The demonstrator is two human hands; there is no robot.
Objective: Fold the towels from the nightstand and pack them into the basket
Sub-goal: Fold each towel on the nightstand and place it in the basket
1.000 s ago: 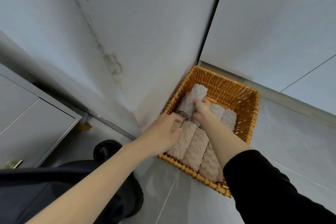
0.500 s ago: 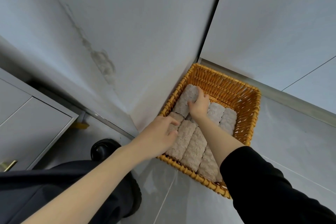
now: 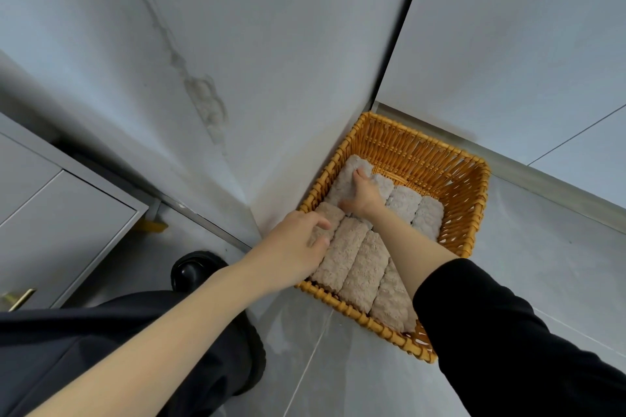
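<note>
At far left, the nightstand [image 3: 50, 213] stands against the wall. My left hand [image 3: 296, 242] rests on the near roll [image 3: 331, 213] at the left edge of the basket [image 3: 464, 220], fingers loosely bent, gripping nothing. Further in, my right hand [image 3: 365, 195] curls thumb and fingers over a towel [image 3: 343, 179] lying in the far left corner. More rolls [image 3: 364, 267] lie side by side to the right.

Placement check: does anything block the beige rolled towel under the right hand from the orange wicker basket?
Nothing visible: the right hand grips the beige rolled towel in the far corner of the orange wicker basket.
</note>
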